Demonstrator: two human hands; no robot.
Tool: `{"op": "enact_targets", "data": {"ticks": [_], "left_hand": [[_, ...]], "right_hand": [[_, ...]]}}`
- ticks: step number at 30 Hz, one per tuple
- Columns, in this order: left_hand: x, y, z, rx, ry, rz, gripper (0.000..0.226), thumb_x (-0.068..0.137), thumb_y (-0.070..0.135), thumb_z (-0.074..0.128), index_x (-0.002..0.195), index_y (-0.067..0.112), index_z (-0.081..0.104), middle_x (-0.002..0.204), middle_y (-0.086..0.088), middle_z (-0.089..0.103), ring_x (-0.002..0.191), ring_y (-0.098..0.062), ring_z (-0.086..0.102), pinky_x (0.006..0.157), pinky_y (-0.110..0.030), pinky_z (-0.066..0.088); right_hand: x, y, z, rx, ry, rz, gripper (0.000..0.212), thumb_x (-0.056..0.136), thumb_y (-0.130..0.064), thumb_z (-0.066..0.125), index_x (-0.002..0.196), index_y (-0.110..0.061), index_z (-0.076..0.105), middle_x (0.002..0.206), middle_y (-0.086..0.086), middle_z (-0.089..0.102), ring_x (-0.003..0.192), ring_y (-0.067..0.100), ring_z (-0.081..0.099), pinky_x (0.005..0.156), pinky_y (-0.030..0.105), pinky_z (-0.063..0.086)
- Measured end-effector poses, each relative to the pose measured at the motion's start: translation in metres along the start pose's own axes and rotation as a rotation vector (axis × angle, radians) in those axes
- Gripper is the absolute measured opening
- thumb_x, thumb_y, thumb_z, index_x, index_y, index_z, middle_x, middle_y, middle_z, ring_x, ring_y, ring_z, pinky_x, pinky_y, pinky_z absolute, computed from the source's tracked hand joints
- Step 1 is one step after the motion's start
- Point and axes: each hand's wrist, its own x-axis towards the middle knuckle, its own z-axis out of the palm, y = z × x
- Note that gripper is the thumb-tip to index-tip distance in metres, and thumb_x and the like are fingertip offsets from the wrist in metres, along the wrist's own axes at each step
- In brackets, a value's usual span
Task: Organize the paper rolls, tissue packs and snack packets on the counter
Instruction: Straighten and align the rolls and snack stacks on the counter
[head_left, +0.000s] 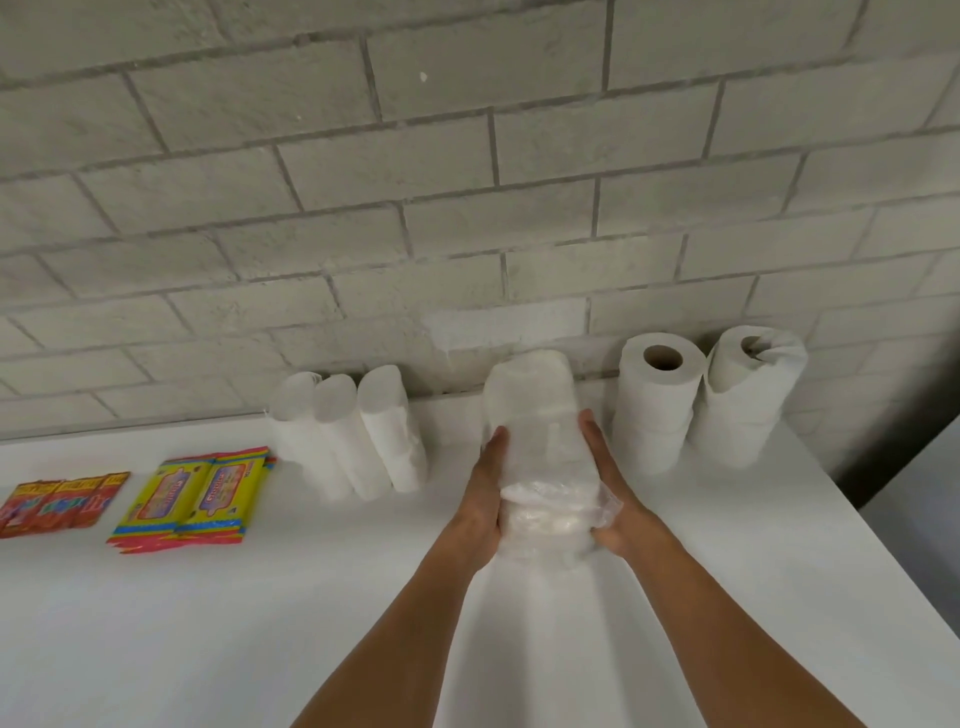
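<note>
A long tissue pack (540, 447) in clear plastic wrap lies on the white counter (208, 623), pointing toward the wall. My left hand (483, 499) presses its left side and my right hand (613, 493) its right side, so both grip it. Three white wrapped rolls (358, 431) lie side by side to the left. Two stacks of paper rolls (654, 405) (743, 395) stand upright at the right by the wall. Yellow snack packets (192, 499) and red snack packets (57, 504) lie flat at the left.
A grey block wall (467, 182) runs along the back of the counter. The counter's right edge (852, 493) slants down to the lower right, with a dark gap and another pale surface (924, 499) beyond it.
</note>
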Motion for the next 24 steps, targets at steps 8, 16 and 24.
{"op": "enact_targets", "data": {"ticks": [8,16,24], "left_hand": [[0.007,0.006,-0.026,-0.094,0.077,-0.01,0.077,0.078,0.087,0.044,0.135,0.036,0.058,0.14,-0.002,0.06,0.128,-0.027,0.057,0.111,-0.055,0.039],[0.01,0.005,-0.02,-0.047,0.007,-0.065,0.074,0.09,0.078,0.039,0.134,0.023,0.061,0.125,-0.009,0.07,0.117,-0.028,0.066,0.105,-0.048,0.047],[0.015,0.005,-0.02,-0.054,-0.052,-0.077,0.07,0.092,0.073,0.042,0.133,0.02,0.062,0.124,-0.013,0.07,0.115,-0.032,0.067,0.105,-0.05,0.047]], "right_hand": [[0.001,-0.014,0.002,-0.021,-0.001,0.059,0.077,0.086,-0.082,0.027,0.114,-0.026,0.071,0.113,0.008,0.074,0.101,0.023,0.073,0.103,0.043,0.048],[0.011,-0.011,0.007,-0.017,0.059,0.04,0.06,0.093,-0.071,0.037,0.109,-0.023,0.071,0.099,0.004,0.078,0.094,0.02,0.072,0.089,0.036,0.053],[0.02,-0.001,0.008,0.032,0.076,-0.043,0.047,0.094,-0.065,0.042,0.107,-0.028,0.069,0.098,-0.001,0.076,0.099,0.017,0.067,0.092,0.033,0.048]]}}
